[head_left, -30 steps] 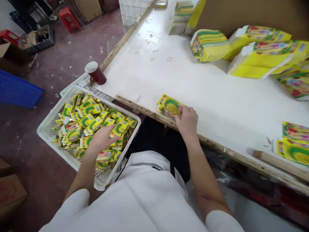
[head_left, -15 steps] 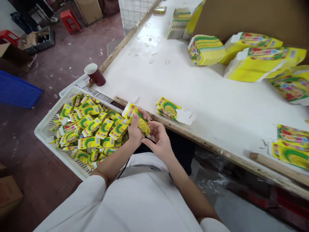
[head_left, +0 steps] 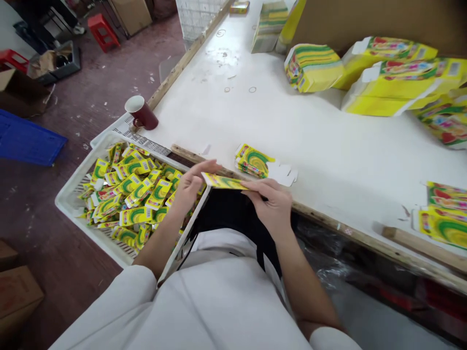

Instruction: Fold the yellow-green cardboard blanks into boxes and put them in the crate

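Flat carton held between both hands at near bench edge

Hands: left hand and right hand hold one flat yellow-green carton between them, level, just short of the wooden bench edge and over the lap. Left fingers are loosely curled, pinching the carton's left end; right fingers are closed on its right end, thumb underneath as far as can be told.

Surroundings: white crate to the left, beside the person, full of the same small yellow-green packs. On the bench, just beyond the held carton, lies a small stack of flat cartons with white flaps showing at its right. Red mug stands at the far-left bench corner. Larger yellow boxes lie at the far right; more flat printed sheets at the near right.

Judgement: step in hand appears to be handling a single carton drawn from the crate, squaring or flattening it between the hands. Next move would call for a steady two-ended grip and a short forward carry so the carton lands aligned on the stack without knocking it askew.
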The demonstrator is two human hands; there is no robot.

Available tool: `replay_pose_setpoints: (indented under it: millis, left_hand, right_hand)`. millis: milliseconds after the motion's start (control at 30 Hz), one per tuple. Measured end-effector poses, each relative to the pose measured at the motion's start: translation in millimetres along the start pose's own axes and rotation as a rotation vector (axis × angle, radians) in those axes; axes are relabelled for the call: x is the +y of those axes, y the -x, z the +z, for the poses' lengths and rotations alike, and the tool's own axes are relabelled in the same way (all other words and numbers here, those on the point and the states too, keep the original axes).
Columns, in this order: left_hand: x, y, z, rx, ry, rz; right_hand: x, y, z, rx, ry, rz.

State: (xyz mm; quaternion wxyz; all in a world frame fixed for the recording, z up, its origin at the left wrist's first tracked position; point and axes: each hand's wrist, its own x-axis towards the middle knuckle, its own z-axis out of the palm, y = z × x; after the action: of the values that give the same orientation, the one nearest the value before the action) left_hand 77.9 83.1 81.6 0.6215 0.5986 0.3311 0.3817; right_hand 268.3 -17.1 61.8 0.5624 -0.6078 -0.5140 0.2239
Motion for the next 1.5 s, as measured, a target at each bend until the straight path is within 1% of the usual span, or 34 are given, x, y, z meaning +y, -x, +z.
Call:
replay_pose_setpoints:
  millis: [67,100,167,200,233,300,333,367,400,467,533,567,600,633,700,767,867,933,967,1033,1067,1200,1400,1500]
  left_hand:
    - [17,-1,-11.5,-0.142,-0.124,0.050]
    - [22,0,-13.4,-0.216,-0.228,0.056]
    - [26,3,-9.1,-0.354,-0.475,0.037]
    - [24,5,-3.9,-0.389,-0.581,0.024]
    - [21,7,2.3,-0.395,-0.663,0.016]
    - [12,12,14.6,-0.348,-0.757,0.037]
    - [8,14,19.7,-0.310,-0.781,0.071]
    - [4,16,23.8,-0.285,-0.801,0.114]
    - [1,17,26.9,-0.283,-0.818,0.164]
    - [-4,20,30.5,-0.309,-0.854,0.255]
    - [-6,21,31.4,-0.338,-0.895,0.321]
    - [-7,21,31.0,-0.338,-0.911,0.343]
    - [-8,21,30.3,-0.326,-0.924,0.356]
    - [-9,21,29.2,-0.313,-0.935,0.358]
    - [-11,20,27.0,-0.299,-0.933,0.339]
    - [-15,18,25.1,-0.303,-0.878,0.300]
    - [-22,15,23.1,-0.288,-0.767,0.306]
    - [-23,14,21.4,-0.229,-0.765,0.314]
    - [-22,13,20.3,-0.198,-0.786,0.306]
    - [-17,13,17.5,-0.171,-0.831,0.270]
    - [-14,13,15.9,-0.179,-0.847,0.256]
    - [-3,12,10.2,-0.247,-0.888,0.222]
    - [7,11,9.3,-0.344,-0.859,0.130]
    - [9,10,13.3,-0.354,-0.873,0.141]
  right_hand:
    - [-4,-1,-5,-0.026,0.194,-0.156]
    - [-7,-1,-5,-0.065,0.253,-0.231]
    - [-11,2,-1,-0.131,0.295,-0.345]
    - [-12,3,1,-0.125,0.289,-0.367]
    - [-13,5,4,-0.083,0.267,-0.359]
    - [-12,7,9,0.052,0.165,-0.255]
    - [-10,7,10,0.095,0.079,-0.175]
    - [-8,7,12,0.093,-0.031,-0.085]
    - [-5,7,14,0.040,-0.157,0.012]
    - [1,6,18,-0.178,-0.416,0.217]
    - [7,5,21,-0.372,-0.609,0.375]
    - [9,4,23,-0.420,-0.667,0.420]
    - [11,4,24,-0.426,-0.697,0.440]
    - [13,5,26,-0.398,-0.702,0.440]
    - [15,6,27,-0.334,-0.670,0.386]
    - [13,9,28,-0.323,-0.571,0.265]
    - [8,13,26,-0.372,-0.265,0.004]
    - [7,14,23,-0.321,-0.077,-0.126]
    - [7,14,21,-0.279,-0.023,-0.164]
    - [10,13,18,-0.238,0.026,-0.193]
    - [12,12,17,-0.260,0.037,-0.198]
    - [14,8,13,-0.461,0.070,-0.198]
    - [5,-5,-6,-0.576,0.079,-0.206]
    - [1,-8,-8,-0.635,0.093,-0.200]
